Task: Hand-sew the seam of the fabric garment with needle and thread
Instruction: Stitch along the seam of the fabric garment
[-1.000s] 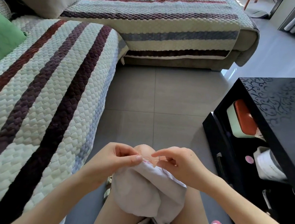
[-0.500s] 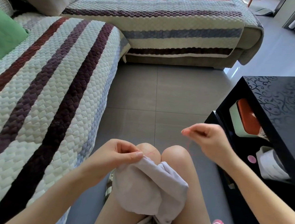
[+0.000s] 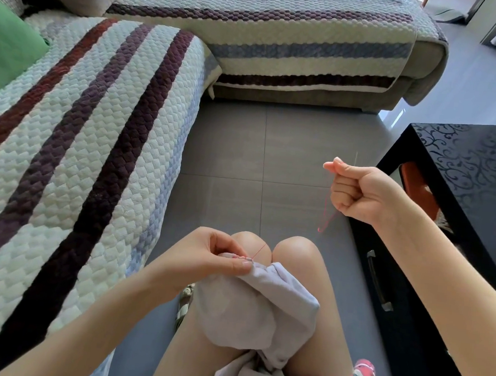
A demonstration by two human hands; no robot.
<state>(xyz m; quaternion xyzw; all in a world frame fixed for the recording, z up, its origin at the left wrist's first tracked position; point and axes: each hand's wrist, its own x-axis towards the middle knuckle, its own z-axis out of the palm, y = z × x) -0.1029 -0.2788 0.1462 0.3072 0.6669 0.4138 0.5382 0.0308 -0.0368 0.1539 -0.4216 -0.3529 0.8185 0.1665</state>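
A pale lilac fabric garment [image 3: 255, 314] lies draped over my knees. My left hand [image 3: 213, 256] pinches its upper seam edge between thumb and fingers, just left of the knees. My right hand [image 3: 360, 194] is raised up and to the right, fingers curled, pinching a thin needle [image 3: 356, 157] whose tip sticks up above the fingers. A red thread [image 3: 324, 215] hangs in a loop below that hand, and a short stretch of it leaves the seam by my left thumb.
A sofa with a striped quilted cover [image 3: 72, 154] fills the left and back. A glossy black coffee table [image 3: 465, 189] with a drawer handle [image 3: 378, 283] stands close on the right. Grey floor tiles [image 3: 261, 153] lie between them. A green cushion [image 3: 4, 49] sits far left.
My right hand has left the seam and drawn the needle and thread up and away to the right. My left hand has kept its pinch on the fabric.
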